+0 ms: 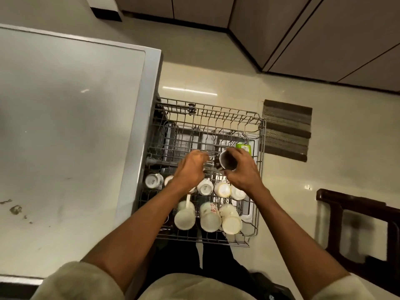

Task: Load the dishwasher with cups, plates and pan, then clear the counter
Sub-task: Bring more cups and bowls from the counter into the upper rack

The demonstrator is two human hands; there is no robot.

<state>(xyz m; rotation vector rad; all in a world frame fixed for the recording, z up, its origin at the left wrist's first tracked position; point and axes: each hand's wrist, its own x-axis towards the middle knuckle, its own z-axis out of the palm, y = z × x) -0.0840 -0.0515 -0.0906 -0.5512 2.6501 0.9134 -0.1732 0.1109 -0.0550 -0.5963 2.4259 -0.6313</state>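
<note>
1. I see the pulled-out dishwasher rack point(260, 169) in the middle of the frame, a wire basket that sticks out from under the grey desk point(65, 126) on the left side.
2. My right hand point(242, 172) is at the centre of the frame, over the rack. Its fingers and thumb are curled around a dark metal cup point(227, 161), which lies tilted with its mouth toward the left. A part of the cup is covered by the fingers.
3. My left hand point(190, 169) is just beside it, to the left. Its fingers are bent down toward the wires of the rack, near the cup's handle. The fingertips are blurred and hidden by the back of the hand, so I cannot tell if they hold something.
4. Below the hands, white cups point(204, 187) stand upside down in a row in the rack. One of them is half hidden under my left wrist.
5. Lower in the frame, three tall pale tumblers point(210, 219) lie side by side in the front part of the rack, with their bottoms toward me.
6. A small green thing point(243, 147) shows behind my right hand, at the right side of the rack. It is mostly covered and I cannot say what it is.
7. On the floor at the right there is a striped mat point(285, 131), and a dark wooden chair point(357, 230) is cut off by the right edge of the frame.
8. My pale sleeves point(82, 282) are cut off by the lower edge.
</note>
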